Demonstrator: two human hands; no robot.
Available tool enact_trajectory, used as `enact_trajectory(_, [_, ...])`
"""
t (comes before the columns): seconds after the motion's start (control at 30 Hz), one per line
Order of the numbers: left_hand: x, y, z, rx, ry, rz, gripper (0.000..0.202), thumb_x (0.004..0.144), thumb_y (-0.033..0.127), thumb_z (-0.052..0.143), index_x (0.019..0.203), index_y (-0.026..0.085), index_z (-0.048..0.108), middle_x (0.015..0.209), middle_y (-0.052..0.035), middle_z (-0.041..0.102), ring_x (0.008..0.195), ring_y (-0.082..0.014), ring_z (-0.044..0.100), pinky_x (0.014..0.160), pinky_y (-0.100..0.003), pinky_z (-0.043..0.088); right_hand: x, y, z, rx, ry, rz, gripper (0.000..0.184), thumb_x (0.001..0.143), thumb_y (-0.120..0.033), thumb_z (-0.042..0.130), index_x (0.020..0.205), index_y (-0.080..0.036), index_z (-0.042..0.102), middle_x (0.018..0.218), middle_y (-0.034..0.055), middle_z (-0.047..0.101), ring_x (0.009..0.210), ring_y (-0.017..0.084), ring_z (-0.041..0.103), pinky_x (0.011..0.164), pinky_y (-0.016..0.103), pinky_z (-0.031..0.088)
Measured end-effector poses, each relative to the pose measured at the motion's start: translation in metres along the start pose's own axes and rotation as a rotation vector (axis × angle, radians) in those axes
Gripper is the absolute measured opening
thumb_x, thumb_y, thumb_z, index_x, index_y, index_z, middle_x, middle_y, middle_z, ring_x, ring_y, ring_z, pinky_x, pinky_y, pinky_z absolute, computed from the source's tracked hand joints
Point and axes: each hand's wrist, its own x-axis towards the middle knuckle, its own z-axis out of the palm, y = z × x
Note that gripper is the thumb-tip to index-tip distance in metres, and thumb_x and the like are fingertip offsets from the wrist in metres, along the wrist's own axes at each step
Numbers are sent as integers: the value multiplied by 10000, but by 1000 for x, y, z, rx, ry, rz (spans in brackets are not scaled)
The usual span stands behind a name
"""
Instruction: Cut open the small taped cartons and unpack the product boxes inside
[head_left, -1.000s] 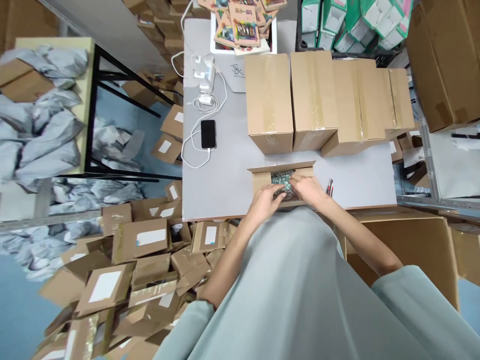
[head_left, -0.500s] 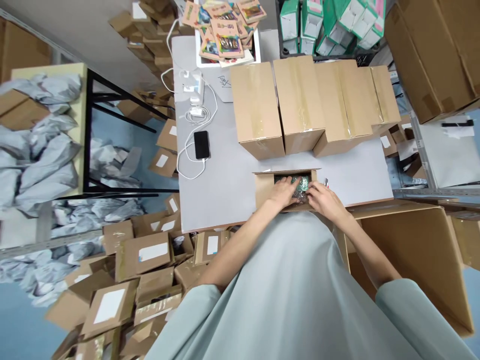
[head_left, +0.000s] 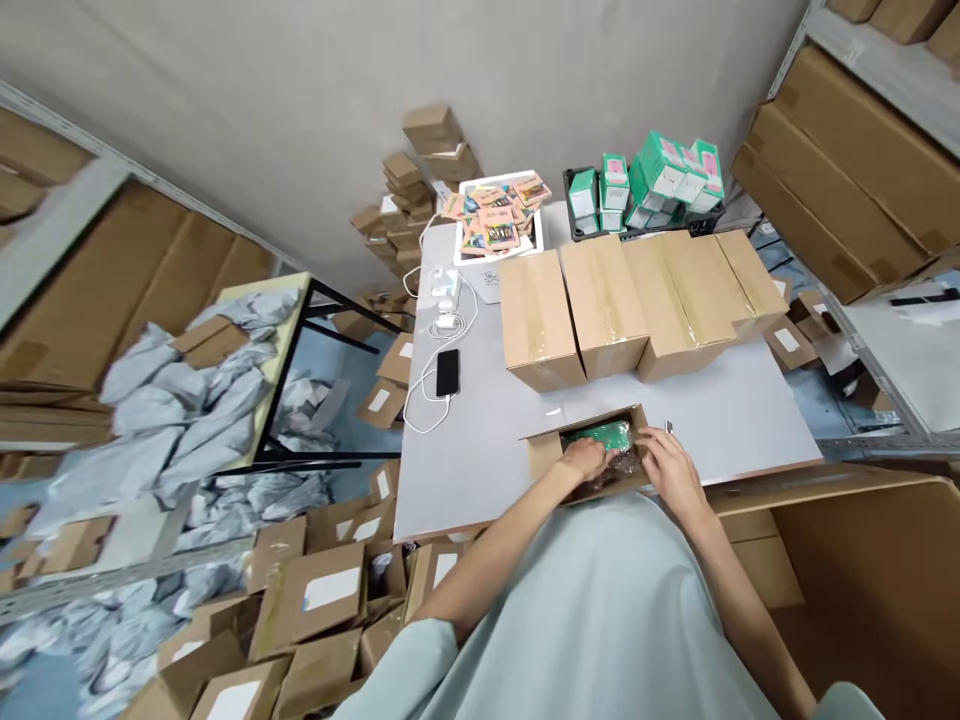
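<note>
A small open cardboard box (head_left: 545, 457) lies near the table's front edge, slightly tilted in view. Inside it sits a green item (head_left: 611, 434) with clear bubble wrap (head_left: 621, 466) along its near side. My left hand (head_left: 589, 459) reaches into the box from the left, fingers stretched over the wrap and against the green item, partly hidden. At the box's right wall is my right hand (head_left: 669, 466), its fingers bent over the edge beside the wrap.
Several taped cartons (head_left: 611, 305) stand in a row behind the box. A phone (head_left: 448, 373) with a white cable lies left. Behind are a white bin (head_left: 487, 262) of printed packets and a black crate (head_left: 574, 215) of green boxes. A large open carton (head_left: 870, 540) stands at right.
My view has tilted up, showing more wall. My left hand has drawn toward the near side of the box, uncovering more of the green item. My right hand stays at the right wall.
</note>
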Motion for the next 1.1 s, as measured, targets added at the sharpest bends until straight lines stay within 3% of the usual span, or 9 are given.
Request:
enact_trajectory(0.07, [8, 7, -2, 0, 71, -21, 437, 1179, 378, 489, 1368, 84, 751, 1285, -249, 785, 1164, -349, 813, 981, -426, 657, 1, 0, 2, -8, -1, 3, 385, 1016, -85, 481, 1216, -259, 760, 1382, 109, 758, 1173, 309, 740, 1033, 508, 637])
enact_trajectory(0.13, [17, 14, -3, -2, 138, 4, 455, 1131, 306, 616, 1539, 104, 623, 1494, -262, 679, 1343, -348, 737, 1096, -437, 622, 2, 1, 2, -24, 3, 11, 388, 1008, -81, 479, 1212, -248, 763, 1374, 117, 762, 1161, 316, 739, 1029, 516, 639])
enact_trajectory(0.2, [25, 19, -4, -9, 176, 49, 504, 1080, 230, 697, 1566, 148, 591, 1601, -240, 598, 1462, -332, 656, 1185, -426, 573, 3, 2, 2, -40, 20, 24, 377, 1015, -88, 472, 1205, -236, 763, 1357, 129, 769, 1152, 321, 741, 1031, 523, 640])
enact_trajectory(0.37, [32, 18, 0, -43, 179, 62, 407, 1093, 37, 499, 1452, 153, 650, 1432, -214, 712, 1378, -301, 716, 1140, -416, 597, 1, 0, 2, -49, 57, 44, 369, 1024, -104, 481, 1214, -244, 764, 1345, 135, 775, 1143, 320, 747, 1042, 527, 640])
enact_trajectory(0.47, [29, 13, 8, -82, 143, 27, 499, 1081, 24, 487, 1568, 119, 542, 1332, -233, 765, 1277, -320, 777, 1062, -426, 629, 1, -5, 0, -51, 41, 65, 362, 1027, -106, 487, 1210, -249, 765, 1359, 134, 770, 1168, 322, 738, 1068, 523, 628])
enact_trajectory(0.6, [29, 9, 19, -138, 105, -22, 656, 1062, 101, 605, 1679, 84, 382, 1350, -273, 764, 1271, -352, 785, 1022, -419, 633, 4, -9, -3, -49, 19, 107, 369, 1029, -107, 479, 1217, -234, 769, 1375, 146, 758, 1209, 319, 722, 1127, 516, 593])
enact_trajectory(0.83, [35, 15, 14, -157, 136, -69, 410, 1170, 286, 463, 1465, 37, 601, 1229, -277, 782, 1200, -396, 787, 1015, -499, 633, 5, -11, -7, -84, -45, 163, 394, 1045, -105, 452, 1214, -231, 784, 1403, 147, 742, 1254, 310, 699, 1147, 475, 575])
enact_trajectory(1.0, [25, 20, 11, -105, 204, 18, 372, 1085, 85, 432, 1305, 101, 732, 1444, -260, 675, 1441, -373, 615, 1178, -502, 551, 5, -10, -5, -87, -35, 164, 380, 1046, -95, 459, 1204, -226, 778, 1405, 139, 742, 1251, 299, 697, 1143, 459, 572])
enact_trajectory(1.1, [20, 18, 14, -90, 204, 113, 298, 1027, 131, 578, 1241, 136, 785, 1505, -222, 641, 1457, -364, 579, 1219, -475, 529, 5, -9, -5, -91, -44, 167, 384, 1048, -94, 460, 1213, -232, 778, 1427, 137, 734, 1270, 301, 691, 1161, 471, 563])
